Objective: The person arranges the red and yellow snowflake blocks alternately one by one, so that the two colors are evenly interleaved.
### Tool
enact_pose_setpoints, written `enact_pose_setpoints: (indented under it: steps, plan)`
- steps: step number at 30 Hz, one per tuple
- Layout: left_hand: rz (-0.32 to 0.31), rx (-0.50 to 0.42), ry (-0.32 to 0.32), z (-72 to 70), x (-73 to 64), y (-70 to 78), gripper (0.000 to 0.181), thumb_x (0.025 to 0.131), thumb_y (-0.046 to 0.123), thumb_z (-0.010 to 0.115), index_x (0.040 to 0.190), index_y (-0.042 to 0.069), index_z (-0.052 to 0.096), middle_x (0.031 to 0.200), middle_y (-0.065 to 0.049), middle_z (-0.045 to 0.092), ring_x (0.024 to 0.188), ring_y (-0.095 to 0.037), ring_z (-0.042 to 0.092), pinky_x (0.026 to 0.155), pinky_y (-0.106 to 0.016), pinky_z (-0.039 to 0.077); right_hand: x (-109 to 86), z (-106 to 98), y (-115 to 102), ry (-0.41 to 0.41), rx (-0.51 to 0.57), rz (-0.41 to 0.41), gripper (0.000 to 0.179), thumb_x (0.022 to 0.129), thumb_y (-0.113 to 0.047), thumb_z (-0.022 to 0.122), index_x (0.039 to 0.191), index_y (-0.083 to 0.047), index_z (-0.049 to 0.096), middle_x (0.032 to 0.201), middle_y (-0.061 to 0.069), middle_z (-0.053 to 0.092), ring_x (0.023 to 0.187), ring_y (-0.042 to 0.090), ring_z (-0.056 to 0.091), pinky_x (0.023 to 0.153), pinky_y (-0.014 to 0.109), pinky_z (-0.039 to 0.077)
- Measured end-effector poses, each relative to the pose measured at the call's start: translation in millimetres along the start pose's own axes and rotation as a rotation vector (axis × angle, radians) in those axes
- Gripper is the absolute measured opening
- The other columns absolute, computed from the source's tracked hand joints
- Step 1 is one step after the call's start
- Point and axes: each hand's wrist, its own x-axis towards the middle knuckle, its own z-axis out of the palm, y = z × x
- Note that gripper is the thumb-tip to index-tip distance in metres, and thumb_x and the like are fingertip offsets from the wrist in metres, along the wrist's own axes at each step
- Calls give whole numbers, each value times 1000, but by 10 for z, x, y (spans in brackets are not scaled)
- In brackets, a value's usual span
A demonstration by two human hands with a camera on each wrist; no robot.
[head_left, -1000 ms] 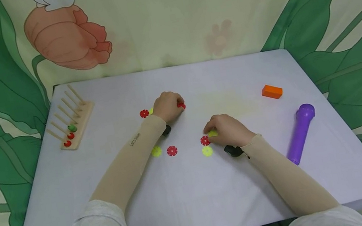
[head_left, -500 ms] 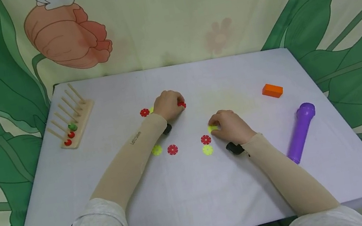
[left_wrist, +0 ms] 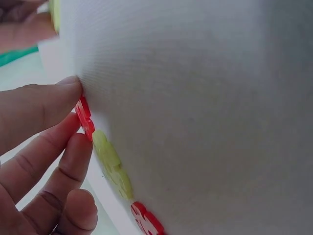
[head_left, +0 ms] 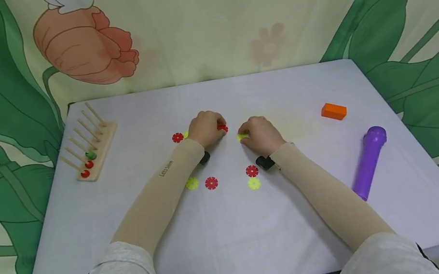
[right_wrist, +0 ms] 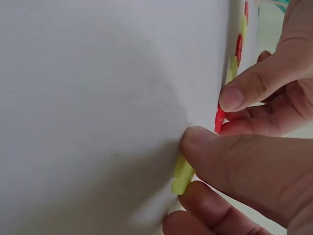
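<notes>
My left hand (head_left: 206,129) pinches a red notched plastic disc (head_left: 223,128) near the middle of the white table. In the left wrist view that red disc (left_wrist: 85,119) touches a yellow notched disc (left_wrist: 112,164), and another red one (left_wrist: 146,218) lies beyond. In the head view my left hand covers much of this row; its far red disc (head_left: 177,137) shows at the left. Just to the right, my right hand (head_left: 262,135) holds a yellow notched disc (head_left: 241,137) between thumb and fingers, apart from the left hand's disc.
Loose discs lie nearer the person: yellow (head_left: 192,183) and red (head_left: 211,183) at left, red (head_left: 252,171) and yellow (head_left: 254,183) at right. A wooden peg rack (head_left: 103,150) with red and green pieces stands left. An orange block (head_left: 333,111) and purple cylinder (head_left: 369,163) lie right.
My right hand has lifted the yellow disc from beside the loose red one and carried it away from the person, towards the left hand. The left hand stays in place.
</notes>
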Motion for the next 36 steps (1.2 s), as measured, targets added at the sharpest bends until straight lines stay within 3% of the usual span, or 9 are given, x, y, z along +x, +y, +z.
enact_pose_setpoints:
  steps: [8, 21, 29, 36]
  plan:
    - [19, 31, 2, -12, 8, 23, 25, 95, 24, 76, 117, 12, 77, 116, -4, 75, 109, -24, 65, 96, -42, 55, 255, 15, -47, 0, 18, 10, 24, 93, -7, 75, 115, 1, 77, 118, 17, 77, 118, 34, 69, 104, 47, 55]
    - [32, 103, -3, -23, 38, 38, 24, 95, 24, 75, 115, 12, 77, 110, -4, 75, 104, -24, 62, 92, -44, 55, 400, 23, -100, -6, 43, 17, 26, 94, -7, 74, 118, 2, 75, 119, 17, 76, 117, 33, 68, 105, 45, 54]
    - [29, 147, -51, -65, 85, 110, 21, 92, 21, 74, 111, 12, 78, 109, -3, 74, 106, -25, 60, 90, -44, 54, 227, 45, -22, 35, 99, 38, 35, 94, -5, 70, 128, 1, 70, 129, 19, 72, 120, 35, 63, 109, 47, 49]
    - [51, 173, -106, -97, 213, 179, 28, 91, 23, 78, 116, 12, 76, 118, -3, 73, 111, -25, 63, 93, -44, 56, -66, 45, -70, -4, 140, 25, 27, 94, -5, 67, 120, -1, 73, 109, 15, 76, 102, 30, 68, 95, 43, 55]
